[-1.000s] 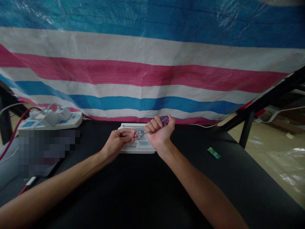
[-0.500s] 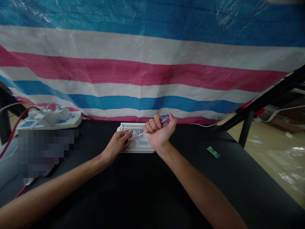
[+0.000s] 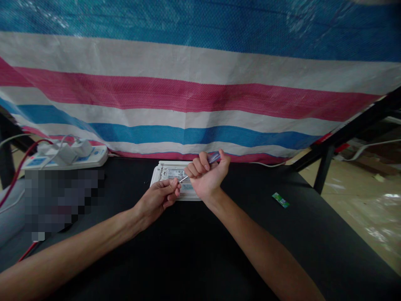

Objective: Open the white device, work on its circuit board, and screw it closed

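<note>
My right hand [image 3: 208, 173] is closed around the purple, see-through handle of a screwdriver [image 3: 214, 157]. Its thin metal shaft slants down and left. At the shaft's tip, my left hand [image 3: 159, 194] is closed in a pinch of thumb and fingers. Whatever lies between those fingertips is too small or hidden to make out. Beneath both hands a white router [image 3: 161, 167] lies with its labelled, vented underside up. The hands cover part of its front and right side.
A white power strip [image 3: 97, 158] with plugs and cables stands at the back left of the black table [image 3: 175, 251]. In front of it lies a blurred-out dark object [image 3: 59, 200]. A small green packet [image 3: 280, 200] rests on the right. Behind hangs a striped plastic sheet [image 3: 188, 96].
My left hand has moved right and a little toward me, off the router's left side, and its fingertips now meet the screwdriver's tip. My right hand has shifted slightly left with the screwdriver.
</note>
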### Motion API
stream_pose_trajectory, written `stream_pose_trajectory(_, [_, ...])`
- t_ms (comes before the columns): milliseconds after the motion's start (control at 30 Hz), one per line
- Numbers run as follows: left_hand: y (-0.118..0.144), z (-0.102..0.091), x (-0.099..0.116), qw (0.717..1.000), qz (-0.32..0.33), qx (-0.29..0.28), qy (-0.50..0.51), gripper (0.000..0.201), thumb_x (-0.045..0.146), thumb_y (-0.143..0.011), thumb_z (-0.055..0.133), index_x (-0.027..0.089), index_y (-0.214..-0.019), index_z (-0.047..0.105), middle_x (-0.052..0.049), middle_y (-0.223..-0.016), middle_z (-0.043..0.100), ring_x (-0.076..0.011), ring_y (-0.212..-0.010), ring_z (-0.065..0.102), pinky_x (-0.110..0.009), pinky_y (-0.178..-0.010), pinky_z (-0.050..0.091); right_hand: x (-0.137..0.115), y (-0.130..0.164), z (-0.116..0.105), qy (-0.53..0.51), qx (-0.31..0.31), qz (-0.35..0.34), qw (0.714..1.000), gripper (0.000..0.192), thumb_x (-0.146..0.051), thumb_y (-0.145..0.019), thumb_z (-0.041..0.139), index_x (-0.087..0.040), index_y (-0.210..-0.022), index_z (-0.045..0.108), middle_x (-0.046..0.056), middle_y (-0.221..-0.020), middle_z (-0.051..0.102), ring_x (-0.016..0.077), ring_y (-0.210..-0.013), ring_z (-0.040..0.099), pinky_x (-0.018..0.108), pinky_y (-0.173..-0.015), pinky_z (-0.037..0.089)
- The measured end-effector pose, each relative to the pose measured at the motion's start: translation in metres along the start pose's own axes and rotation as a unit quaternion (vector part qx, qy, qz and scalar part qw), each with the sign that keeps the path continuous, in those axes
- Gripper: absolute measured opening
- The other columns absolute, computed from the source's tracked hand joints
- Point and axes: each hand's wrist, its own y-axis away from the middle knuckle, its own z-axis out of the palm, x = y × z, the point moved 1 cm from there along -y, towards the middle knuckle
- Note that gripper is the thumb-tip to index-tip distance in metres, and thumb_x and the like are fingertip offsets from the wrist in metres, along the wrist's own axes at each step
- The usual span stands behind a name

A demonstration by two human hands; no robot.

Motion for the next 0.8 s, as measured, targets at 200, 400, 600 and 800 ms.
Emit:
stream_pose_trajectory(200, [0.0, 0.001, 0.0, 1.0, -0.015, 0.006, 0.02, 0.027, 0.025, -0.08, 0.077, 0.009, -0.064, 0.062, 0.001, -0.057, 0.052, -0.001, -0.044, 0.03, -0.013, -0.038, 0.02, 0.003, 0.002, 0.001, -0.031, 0.014, 0.028, 0.999, 0.059, -0.069, -0.086, 0.02, -0.024, -0.049, 0.019, -0.006, -0.041, 0.009, 0.0106, -0.041, 0.008, 0.027, -0.04, 0.02])
stream_pose_trajectory(400, [0.003, 0.006, 0.003, 0.998, -0.04, 0.02, 0.042, 0.027, 0.021, -0.084, 0.072, 0.009, -0.063, 0.061, 0.002, -0.055, 0.05, -0.0005, -0.042, 0.027, -0.013, -0.036, 0.018, 0.003, 0.002, 0.001, -0.041, -0.019, 0.021, 0.999, 0.06, -0.069, -0.085, 0.023, -0.023, -0.047, 0.018, -0.006, -0.041, 0.009, 0.0093, -0.039, 0.007, 0.027, -0.04, 0.019])
stream_pose_trajectory(600, [0.008, 0.011, 0.008, 0.996, -0.063, 0.023, 0.05, 0.026, 0.017, -0.087, 0.067, 0.01, -0.064, 0.058, 0.004, -0.054, 0.046, 0.0, -0.04, 0.024, -0.012, -0.035, 0.017, 0.005, 0.004, 0.004, -0.031, -0.021, 0.016, 0.999, 0.064, -0.075, -0.083, 0.022, -0.023, -0.046, 0.016, -0.007, -0.039, 0.008, 0.0085, -0.037, 0.007, 0.026, -0.039, 0.018])
stream_pose_trajectory(800, [0.012, 0.015, 0.007, 0.995, -0.066, 0.033, 0.071, 0.028, 0.014, -0.094, 0.057, 0.009, -0.067, 0.056, 0.003, -0.054, 0.047, -0.0001, -0.039, 0.027, -0.011, -0.034, 0.018, 0.005, 0.005, 0.007, -0.057, -0.031, 0.008, 0.998, 0.065, -0.075, -0.08, 0.03, -0.023, -0.044, 0.018, -0.008, -0.038, 0.009, 0.0074, -0.036, 0.008, 0.026, -0.039, 0.016])
